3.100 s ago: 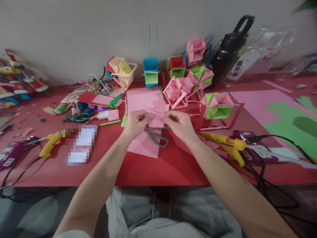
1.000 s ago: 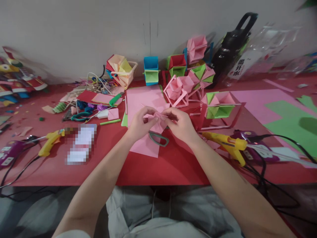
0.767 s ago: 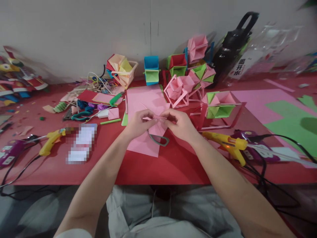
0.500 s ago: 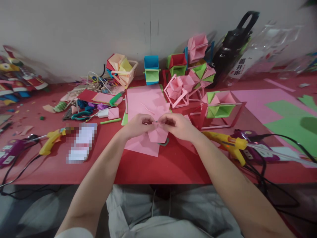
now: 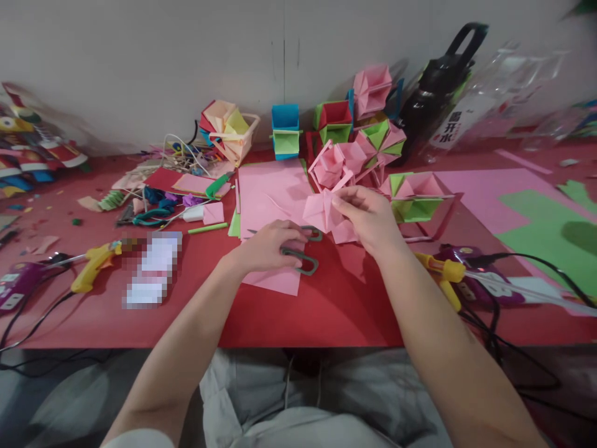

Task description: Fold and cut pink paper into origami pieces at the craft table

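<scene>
My right hand pinches a folded pink paper piece by its right side, just above the table and in front of the pink paper models. My left hand lies palm down over a pair of scissors, fingers loosely stretched. The grey-green scissor handles show beyond its fingertips and a blade tip peeks out on the left; whether the fingers touch them I cannot tell. Beneath them are pink paper sheets. Another pink piece shows below the right hand's fingers.
Finished paper models stand along the wall. To the left are a phone, a yellow glue gun and a heap of scraps. A second glue gun with cables lies at right, near a black bottle and green paper.
Both hands were together on the folded pink paper. The right hand has carried it up and to the right; the left has let go and moved over the scissors, now uncovered.
</scene>
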{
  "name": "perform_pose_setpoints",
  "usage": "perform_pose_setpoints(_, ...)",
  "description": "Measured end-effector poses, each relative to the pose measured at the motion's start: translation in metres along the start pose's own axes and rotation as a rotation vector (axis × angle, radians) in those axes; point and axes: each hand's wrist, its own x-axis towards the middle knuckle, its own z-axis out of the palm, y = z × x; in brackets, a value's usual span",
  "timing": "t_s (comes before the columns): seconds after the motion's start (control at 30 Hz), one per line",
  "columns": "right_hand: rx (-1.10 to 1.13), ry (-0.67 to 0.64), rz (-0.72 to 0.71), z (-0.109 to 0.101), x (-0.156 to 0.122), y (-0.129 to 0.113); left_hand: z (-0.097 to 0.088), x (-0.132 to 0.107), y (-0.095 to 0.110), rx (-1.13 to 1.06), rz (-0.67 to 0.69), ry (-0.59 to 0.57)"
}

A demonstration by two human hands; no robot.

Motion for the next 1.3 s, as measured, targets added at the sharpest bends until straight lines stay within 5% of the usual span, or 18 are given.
perform_pose_setpoints(0.17, 0.047, 0.005, -0.010, 0.007, -0.001, 0.004, 0.010, 0.006, -0.003, 0.269, 0.033, 0.008)
perform_pose_setpoints(0.43, -0.018, -0.030, -0.012, 0.009, -0.005, 0.002, 0.008, 0.005, -0.007, 0.367, -0.044, 0.108)
perform_pose_setpoints(0.73, -0.079, -0.061, -0.019, 0.006, -0.005, 0.001, -0.025, -0.006, -0.016, 0.403, -0.036, 0.344)
perform_pose_setpoints(1.0, -0.236, -0.553, 0.022, 0.014, -0.015, 0.003, -0.046, -0.017, -0.054, 0.493, -0.214, 0.351)
perform_pose_setpoints(1.13, -0.280, -0.595, 0.011, 0.023, -0.021, 0.010, -0.037, -0.012, -0.048, 0.476, -0.273, 0.338)
perform_pose_setpoints(1.3, -0.339, -0.577, -0.025, 0.031, -0.026, 0.015, -0.021, -0.004, -0.021, 0.205, -0.080, 0.285)
